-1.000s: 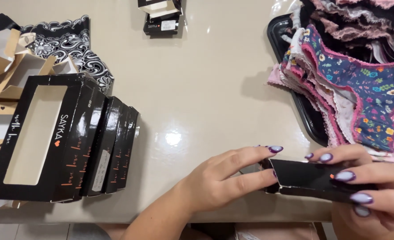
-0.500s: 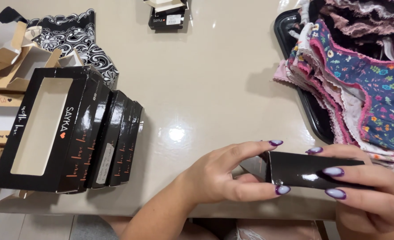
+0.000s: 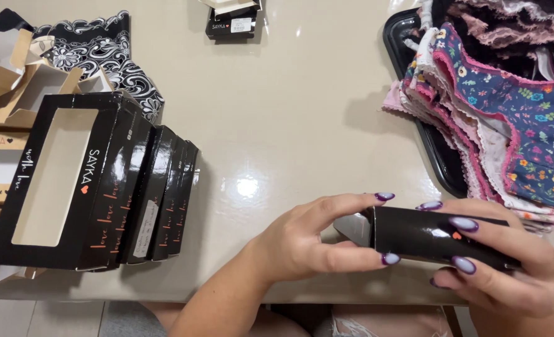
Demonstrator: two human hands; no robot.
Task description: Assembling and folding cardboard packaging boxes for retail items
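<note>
**Ana:** Black glossy cardboard box (image 3: 436, 236), long and narrow, sits at the near right edge of the glossy beige table (image 3: 289, 112), held between both hands.

**Ben:** How are the hands placed on it?

**Ana:** The right hand (image 3: 508, 268) wraps the box's right part, its fingers (image 3: 461, 223) curled over the top face and closed on it. The left hand (image 3: 302, 240) meets the box's left end, thumb and fingers pinched around that end, where a flap (image 3: 355, 229) stands open. All the nails are painted purple.

**Ben:** What lies around them?

**Ana:** At the near left, a row of matching black window boxes (image 3: 102, 181) leans together on the table. Beyond these, at the far left, are brown cardboard inserts (image 3: 8, 81) and a black-and-white patterned cloth (image 3: 102, 50). At the far middle lies a small black box (image 3: 233, 22). On the far right, a black tray (image 3: 436, 156) carries a heap of lace-trimmed underwear (image 3: 514, 125), the top piece dark blue with small flowers and pink edging.
</note>
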